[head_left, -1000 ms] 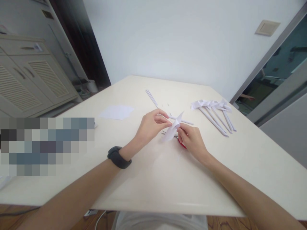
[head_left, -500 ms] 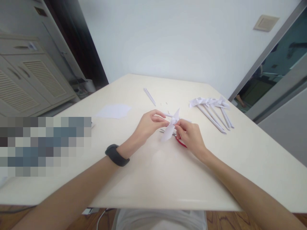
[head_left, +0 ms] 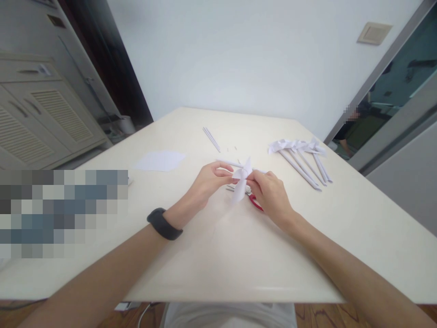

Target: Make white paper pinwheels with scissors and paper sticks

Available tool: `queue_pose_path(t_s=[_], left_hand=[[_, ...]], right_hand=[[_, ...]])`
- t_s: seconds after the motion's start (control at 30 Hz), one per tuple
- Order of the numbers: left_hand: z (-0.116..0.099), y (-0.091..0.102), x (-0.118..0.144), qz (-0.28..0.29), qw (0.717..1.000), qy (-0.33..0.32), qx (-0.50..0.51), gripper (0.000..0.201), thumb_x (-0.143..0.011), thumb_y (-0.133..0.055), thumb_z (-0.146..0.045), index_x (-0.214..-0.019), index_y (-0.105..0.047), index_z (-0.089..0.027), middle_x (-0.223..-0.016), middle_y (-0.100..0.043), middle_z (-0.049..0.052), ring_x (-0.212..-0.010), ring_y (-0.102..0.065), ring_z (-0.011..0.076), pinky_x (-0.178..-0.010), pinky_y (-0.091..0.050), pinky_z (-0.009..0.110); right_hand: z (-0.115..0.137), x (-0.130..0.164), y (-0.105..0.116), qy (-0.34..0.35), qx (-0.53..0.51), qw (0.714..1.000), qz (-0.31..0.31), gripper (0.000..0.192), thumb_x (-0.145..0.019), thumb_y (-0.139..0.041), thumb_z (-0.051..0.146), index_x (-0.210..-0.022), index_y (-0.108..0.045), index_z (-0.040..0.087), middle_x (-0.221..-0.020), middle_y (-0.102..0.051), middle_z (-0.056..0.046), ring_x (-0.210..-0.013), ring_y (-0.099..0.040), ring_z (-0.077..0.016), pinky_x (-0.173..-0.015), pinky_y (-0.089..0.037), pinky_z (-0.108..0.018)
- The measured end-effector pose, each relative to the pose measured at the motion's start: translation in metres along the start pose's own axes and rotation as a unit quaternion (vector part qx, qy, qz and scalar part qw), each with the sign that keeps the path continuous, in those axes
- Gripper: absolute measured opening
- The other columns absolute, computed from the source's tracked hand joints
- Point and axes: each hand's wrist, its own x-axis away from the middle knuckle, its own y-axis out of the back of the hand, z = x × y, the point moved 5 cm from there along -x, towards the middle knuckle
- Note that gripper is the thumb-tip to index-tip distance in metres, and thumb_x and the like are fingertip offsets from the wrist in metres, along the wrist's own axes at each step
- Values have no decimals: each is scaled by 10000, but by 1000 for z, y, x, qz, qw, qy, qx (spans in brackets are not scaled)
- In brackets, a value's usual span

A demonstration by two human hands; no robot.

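Left hand [head_left: 208,182] and right hand [head_left: 269,193] both pinch, with fingertips closed, a folded white paper piece [head_left: 241,180] held just above the table [head_left: 218,255], over red-handled scissors [head_left: 255,202], with finished paper pinwheels [head_left: 302,157] lying well apart to the right.

Even, soft daylight, bright overall. Cream table [head_left: 218,255] shows a pale sheen and a thin glare line along its near edge. Faint, diffuse shadows under both forearms. Wide-angle bending: cabinet [head_left: 41,118] and door frame [head_left: 382,73] lean outward at the edges. Pixelated block [head_left: 64,212] at left. Centre reasonably sharp, corners softer.
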Motion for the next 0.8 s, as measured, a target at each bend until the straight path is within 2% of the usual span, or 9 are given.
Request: queue_pose_path(t_s=[0.23,0.43,0.63,0.8], left_hand=[[4,0,-2,4,1000,-3,16,282,-643,-730,-270,-875,-602,-177,-855,-715,52,-812,-677,200,-766,-494,317],[8,1,-4,18,999,9,47,329,-642,-750,-273,-908,-593,-162,-864,-712,69,-827,-671,211,-806,-470,341],[5,-3,-1,15,998,27,59,317,-625,-762,-243,-891,-619,-146,-845,-700,64,-801,-658,194,-792,-464,319],[5,-8,0,25,993,33,108,264,-628,-748,-201,-858,-635,-139,-828,-697,54,-799,-653,186,-801,-474,311]], right_hand=[[1,-1,0,21,19,1000,3,187,-933,-435,244,-819,-577,201,-636,-616,0,-604,-465,-167,-675,-334,-250],[-1,-1,-1,59,50,996,-41,246,-935,-438,316,-767,-573,195,-593,-604,-2,-571,-460,-166,-628,-321,-254],[-2,0,-3,91,76,991,-64,341,-956,-384,321,-694,-555,183,-537,-567,8,-476,-377,-138,-600,-314,-260],[3,0,6,102,59,989,-86,287,-927,-468,292,-704,-602,172,-585,-559,5,-554,-462,-127,-648,-325,-269]])
